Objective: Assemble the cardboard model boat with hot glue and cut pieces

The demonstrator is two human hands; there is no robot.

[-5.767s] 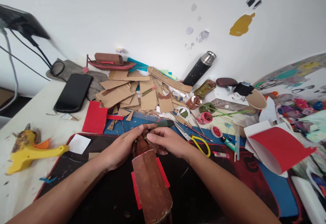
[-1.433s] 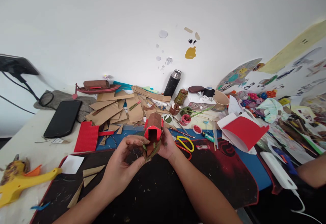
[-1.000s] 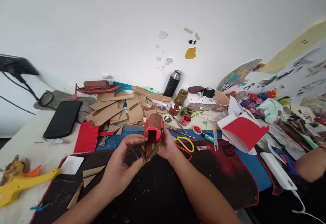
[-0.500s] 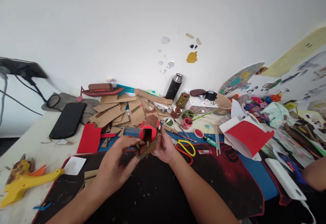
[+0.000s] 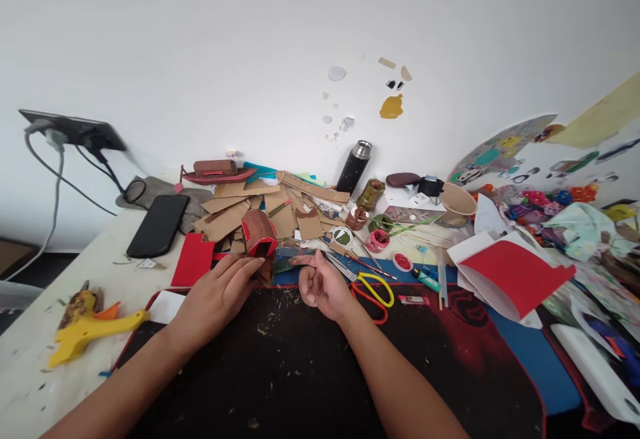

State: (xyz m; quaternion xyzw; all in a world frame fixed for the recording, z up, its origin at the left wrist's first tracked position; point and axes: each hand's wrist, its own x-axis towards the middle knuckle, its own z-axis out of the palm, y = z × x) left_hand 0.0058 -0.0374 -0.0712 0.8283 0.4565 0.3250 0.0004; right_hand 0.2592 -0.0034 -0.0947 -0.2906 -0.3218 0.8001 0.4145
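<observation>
Gripped in the left hand (image 5: 223,286) near the cardboard (image 5: 220,222), the boat (image 5: 259,234) looks light and crushable (likely card), best held by its hull (image 5: 267,271), while the right hand (image 5: 323,284), loosely half-curled, appears empty.

1. Hands: two, so one left hand (image 5: 217,292) and one right hand (image 5: 324,287), lol.
2. Boats with brown roofs: two, meaning the held boat (image 5: 259,231) plus the wall-side boat (image 5: 217,174).
3. Paint pots: three by my count, a brown pot (image 5: 357,218), a green pot (image 5: 381,223) and a red pot (image 5: 378,241).
4. Little round paint dishes: two, green dish (image 5: 343,236) and red dish (image 5: 403,262).
5. Bigger red sheets: two, the ribbed sheet (image 5: 194,260) and the curled sheet (image 5: 515,276).
6. Just one each: phone (image 5: 158,226), glue gun (image 5: 90,329), thermos (image 5: 355,167), scissors (image 5: 376,290).
7. Cardboard scraps (image 5: 225,219): loads, too overlapped to count tbh.
</observation>
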